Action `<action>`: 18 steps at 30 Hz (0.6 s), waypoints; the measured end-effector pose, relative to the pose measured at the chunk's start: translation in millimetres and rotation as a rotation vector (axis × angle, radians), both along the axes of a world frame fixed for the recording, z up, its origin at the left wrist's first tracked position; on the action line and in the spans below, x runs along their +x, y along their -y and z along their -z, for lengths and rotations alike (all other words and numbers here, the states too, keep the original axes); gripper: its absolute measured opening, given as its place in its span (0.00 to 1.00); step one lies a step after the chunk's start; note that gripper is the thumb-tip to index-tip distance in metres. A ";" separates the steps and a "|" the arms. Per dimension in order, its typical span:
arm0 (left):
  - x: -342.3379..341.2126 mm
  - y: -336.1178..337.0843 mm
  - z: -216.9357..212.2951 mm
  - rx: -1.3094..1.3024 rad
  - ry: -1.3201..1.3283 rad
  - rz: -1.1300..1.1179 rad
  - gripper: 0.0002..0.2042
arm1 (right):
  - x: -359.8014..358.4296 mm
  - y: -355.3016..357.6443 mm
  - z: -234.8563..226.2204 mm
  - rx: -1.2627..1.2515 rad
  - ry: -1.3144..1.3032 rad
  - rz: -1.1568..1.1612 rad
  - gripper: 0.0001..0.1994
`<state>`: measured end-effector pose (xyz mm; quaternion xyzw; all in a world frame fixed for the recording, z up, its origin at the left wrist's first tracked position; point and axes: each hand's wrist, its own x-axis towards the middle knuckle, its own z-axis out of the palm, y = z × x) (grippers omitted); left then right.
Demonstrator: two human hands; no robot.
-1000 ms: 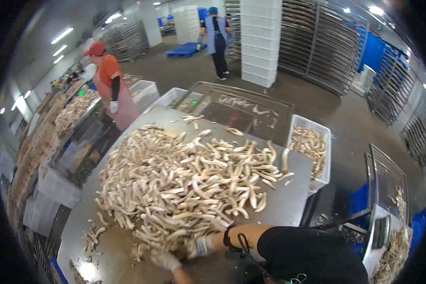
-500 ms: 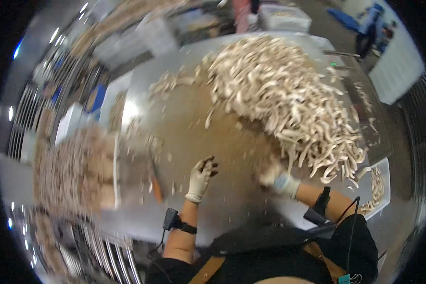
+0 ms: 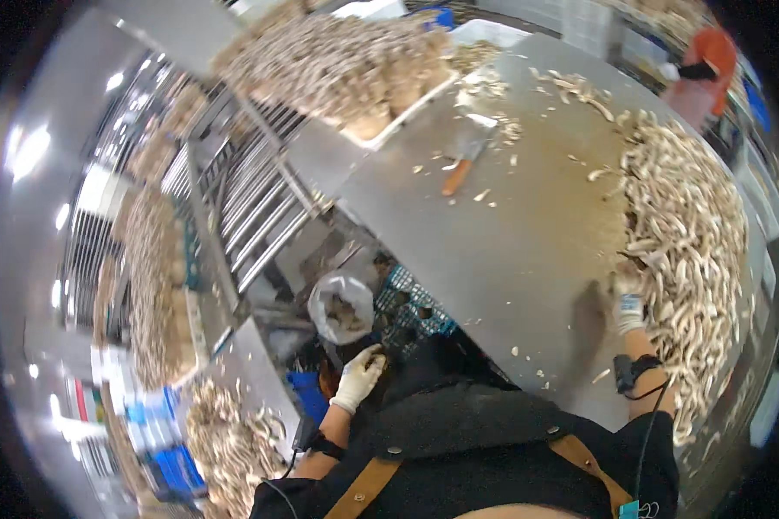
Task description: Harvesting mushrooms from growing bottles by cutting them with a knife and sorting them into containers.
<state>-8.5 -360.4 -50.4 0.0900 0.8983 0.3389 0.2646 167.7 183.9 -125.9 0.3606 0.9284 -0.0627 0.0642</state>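
Beside the black apron (image 3: 476,419), the left hand (image 3: 360,378) curls its fingers, hold unclear; the right hand (image 3: 629,294), its fingers' spread and grip too blurred to tell, meets the mushroom heap (image 3: 688,225) on the counter (image 3: 485,259). Farther off lies an orange-handled knife (image 3: 457,176).

The left hand (image 3: 360,378) and right hand (image 3: 627,290) wear off-white gloves (image 3: 346,400), the one near three o'clock with a blue marking (image 3: 631,304) at its cuff. Black straps fasten black boxes (image 3: 624,377) to both wrists, thin dark cables (image 3: 642,448) attached. Tan straps (image 3: 362,490) meet a dark apron (image 3: 472,424) at metal snaps (image 3: 395,450), beside black sleeves (image 3: 659,444).
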 end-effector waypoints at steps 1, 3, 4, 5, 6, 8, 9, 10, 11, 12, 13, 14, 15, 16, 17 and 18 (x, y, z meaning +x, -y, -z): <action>10.5 10.2 -1.3 0.010 0.000 -0.043 0.17 | -26.4 34.1 -5.7 -0.013 0.008 -0.148 0.07; 29.7 28.1 -7.0 -0.047 -0.110 -0.051 0.18 | -74.3 116.0 -5.7 0.006 0.020 -0.545 0.13; 32.1 32.3 -10.4 -0.067 -0.077 -0.105 0.19 | -88.8 136.2 31.1 0.055 -0.158 -0.842 0.14; 30.6 37.6 -8.8 -0.049 -0.080 -0.122 0.19 | -105.6 145.8 58.6 0.106 -0.336 -1.134 0.15; 29.4 47.3 -7.1 -0.050 -0.114 -0.123 0.19 | -123.9 144.3 58.5 0.118 -0.337 -1.157 0.15; 24.1 67.6 -0.8 -0.074 -0.196 -0.099 0.20 | -164.7 134.2 52.4 -0.048 -0.165 -0.990 0.15; 21.3 78.3 -0.4 -0.071 -0.204 -0.114 0.20 | -186.3 116.4 37.9 0.003 -0.129 -0.735 0.15; 13.5 81.2 -1.1 -0.064 -0.188 -0.151 0.20 | -210.0 86.3 29.9 -0.178 0.006 -0.359 0.18; 6.1 82.9 -2.9 -0.066 -0.169 -0.201 0.20 | -235.0 82.4 14.5 -0.169 -0.004 -0.369 0.18; -3.5 79.5 -8.2 -0.071 -0.128 -0.263 0.20 | -254.5 81.7 -9.5 -0.183 -0.260 -0.273 0.19; -17.6 76.0 -5.7 -0.058 -0.140 -0.256 0.20 | -272.5 81.7 -26.9 -0.192 -0.521 -0.165 0.21; -34.3 72.5 -1.5 -0.033 -0.124 -0.252 0.20 | -306.1 86.5 -6.9 -0.067 -0.552 -0.239 0.23; -57.1 65.9 4.8 -0.006 -0.105 -0.235 0.20 | -335.8 91.6 12.5 0.068 -0.575 -0.299 0.25; -78.9 63.0 9.4 0.031 -0.051 -0.208 0.21 | -362.9 119.6 13.1 0.250 -0.712 -0.359 0.24; -104.3 56.8 14.8 0.033 -0.026 -0.190 0.22 | -387.3 129.5 2.1 0.254 -0.723 -0.360 0.24; -132.9 50.1 19.1 0.023 -0.083 -0.093 0.22 | -407.8 136.8 -14.5 -0.044 -0.535 -0.236 0.28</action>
